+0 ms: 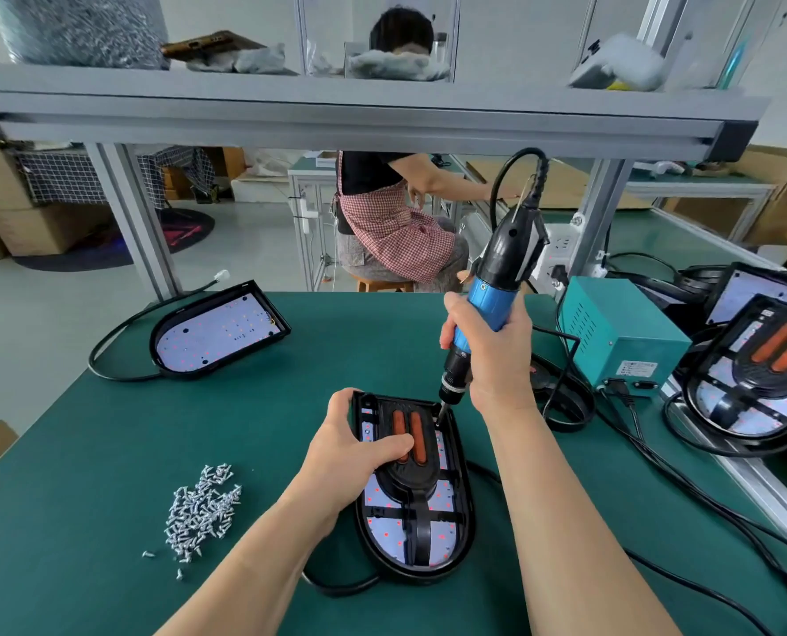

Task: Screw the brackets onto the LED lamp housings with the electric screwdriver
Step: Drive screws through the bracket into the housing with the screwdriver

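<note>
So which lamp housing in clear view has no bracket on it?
The LED lamp housing at far left: its LED board lies fully bare. The housing under the left hand and the one at far right each carry a black bracket.

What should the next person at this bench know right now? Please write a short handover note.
Left hand: grip on the near housing, thumb across its bracket.
Right hand: grips the electric screwdriver, bit at the bracket's far right corner.
Screws: loose pile on the mat, left of the near housing.
Done: the housings on the right already carry brackets.
Left: finish this screw; the other screws here cannot be judged. The far left housing has no bracket yet.
</note>
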